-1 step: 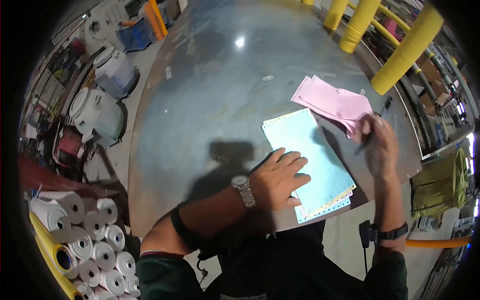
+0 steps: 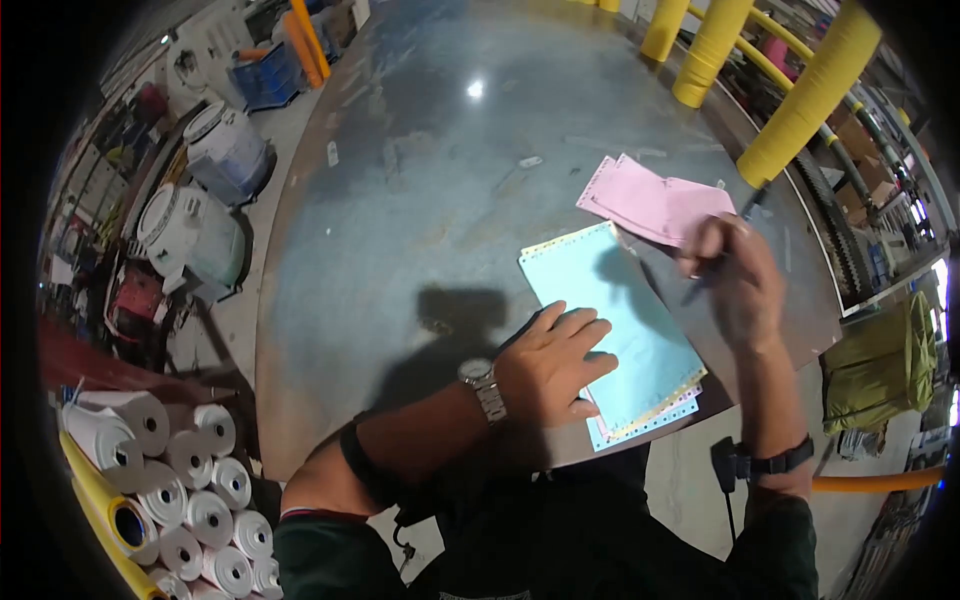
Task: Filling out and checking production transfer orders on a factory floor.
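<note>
A stack of perforated-edge paper forms [image 2: 625, 330], light blue on top with yellow and pink sheets showing at its edges, lies near the table's front edge. My left hand [image 2: 557, 365] rests flat on its left side, fingers spread. Folded pink sheets [image 2: 660, 203] lie just beyond the stack, to the right. Raised over the table right of the stack, my right hand [image 2: 735, 265] has its fingers closed round a dark pen [image 2: 757, 198]. The hand is slightly blurred and covers the pen's middle and the near corner of the pink sheets.
The grey table [image 2: 400, 200] stretches away ahead. Yellow padded posts [image 2: 810, 90] stand along its far right edge. White rolls [image 2: 210, 520] are stacked on the floor at lower left, with drums [image 2: 190, 235] beyond. A green bag [image 2: 880, 355] is at the right.
My right hand has moved slightly left and toward the paper stack with the pen in it. My left hand stays on the stack. The whole view has shifted a little.
</note>
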